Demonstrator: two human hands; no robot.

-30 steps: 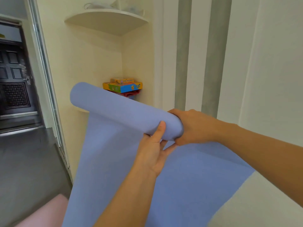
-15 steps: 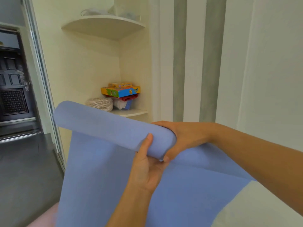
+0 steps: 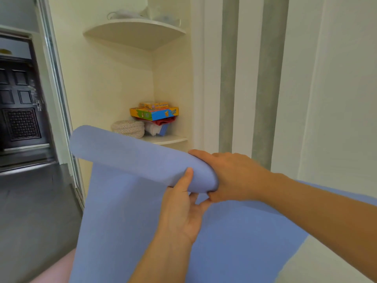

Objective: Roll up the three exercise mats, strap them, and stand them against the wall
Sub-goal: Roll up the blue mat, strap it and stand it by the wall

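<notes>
A blue exercise mat [image 3: 130, 221] is held up in the air, its top part wound into a roll [image 3: 130, 154] that slants from upper left to lower right; the loose sheet hangs down below. My right hand [image 3: 230, 176] wraps over the roll's right end. My left hand [image 3: 181, 209] grips the roll from underneath, thumb up against its front. A strip of a pink mat [image 3: 55, 268] shows at the bottom left, mostly hidden by the blue sheet.
A corner niche holds a lower shelf [image 3: 165, 138] with colourful boxes [image 3: 154, 113] and a coil of rope [image 3: 128, 128], and an upper shelf [image 3: 134, 31]. White wall with grey stripes [image 3: 267, 82] on the right. Dark floor [image 3: 30, 211] and a dark door [image 3: 20, 99] on the left.
The roll has dropped lower in view and uncovered the lower shelf and rope coil. Both hands kept their grip at its right end, my right hand turning further over the top.
</notes>
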